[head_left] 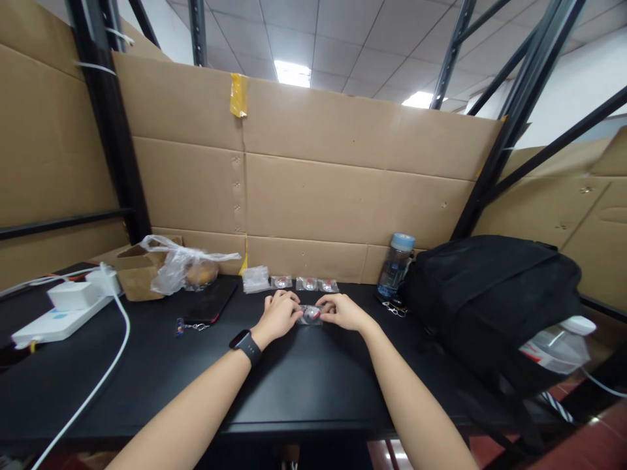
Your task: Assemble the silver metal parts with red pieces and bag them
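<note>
A small clear plastic packet (311, 315) with a round silvery and red item inside lies at the middle of the black table. My left hand (280, 316), with a dark watch on its wrist, pinches the packet's left edge. On the opposite side, my right hand (344, 311) grips the right edge between thumb and fingers. Just beyond my hands, several similar packets (307, 284) lie in a row near the cardboard wall. A stack of clear empty-looking bags (255, 279) sits at the left end of that row.
Left of my hands are a dark tablet-like device (211, 301), a plastic bag (189, 269), a cardboard box (140, 271) and a white power strip (66, 320) with a cable. At right stand a water bottle (393, 266) and a black backpack (494, 307). Cardboard (313, 189) walls the back.
</note>
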A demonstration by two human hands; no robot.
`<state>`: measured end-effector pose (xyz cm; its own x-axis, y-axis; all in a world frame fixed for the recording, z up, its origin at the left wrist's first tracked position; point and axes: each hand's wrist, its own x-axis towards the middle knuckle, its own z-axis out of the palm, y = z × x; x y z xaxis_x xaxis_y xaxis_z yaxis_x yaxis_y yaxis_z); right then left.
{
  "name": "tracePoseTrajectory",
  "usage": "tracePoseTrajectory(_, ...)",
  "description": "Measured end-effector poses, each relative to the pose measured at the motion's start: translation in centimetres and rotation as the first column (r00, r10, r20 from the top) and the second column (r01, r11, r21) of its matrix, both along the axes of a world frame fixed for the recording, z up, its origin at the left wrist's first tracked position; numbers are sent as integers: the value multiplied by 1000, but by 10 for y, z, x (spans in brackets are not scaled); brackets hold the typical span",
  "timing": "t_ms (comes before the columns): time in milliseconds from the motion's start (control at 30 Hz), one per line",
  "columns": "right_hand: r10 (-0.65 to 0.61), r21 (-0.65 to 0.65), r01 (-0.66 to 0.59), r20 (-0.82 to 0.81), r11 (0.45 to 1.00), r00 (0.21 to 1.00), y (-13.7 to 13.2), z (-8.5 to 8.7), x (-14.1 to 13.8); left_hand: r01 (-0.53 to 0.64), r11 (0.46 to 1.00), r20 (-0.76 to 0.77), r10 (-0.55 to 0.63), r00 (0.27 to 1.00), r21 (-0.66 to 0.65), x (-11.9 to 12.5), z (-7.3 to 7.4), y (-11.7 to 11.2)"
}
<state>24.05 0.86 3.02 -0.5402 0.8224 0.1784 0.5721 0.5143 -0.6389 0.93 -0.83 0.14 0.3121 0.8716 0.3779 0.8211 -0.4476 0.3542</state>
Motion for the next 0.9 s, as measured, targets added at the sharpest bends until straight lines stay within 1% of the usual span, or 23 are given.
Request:
tracePoseTrajectory(67,31,-18,-31,-1,999,1000,0,0,1,34,999,-18,-35,999,-37,-1,1,0)
tracePoseTrajectory(200,31,-11,-32,-18,999,999,0,0,2,131,988,-67,-136,988,-82,-5,3,-1)
tracePoseTrajectory(267,31,-5,-31,-17,1000,999,1,-1,2,150,984,-82,-158,984,-93,-6,4,-1)
tracePoseTrajectory(467,47,15,-47,-16,999,999,2,-2,1,150,985,-97,-158,983,-82,-8,4,-1)
tracePoseTrajectory(567,43,-6,-43,-26,999,999,2,-2,0,148,988,-107,-151,983,-41,-7,5,-3)
tracePoseTrajectory(667,48,-53,-51,-63,997,997,2,-4,-1,116,993,-101,-116,988,-9,-7,8,-6)
tracePoseTrajectory(767,45,-72,-52,-96,996,994,3,-8,-2,100,995,-86,-101,991,-14,-7,11,-8)
tracePoseTrajectory(900,27,-65,-36,-131,997,991,6,-12,-3,101,995,-55,-102,993,-20,-6,12,-8)
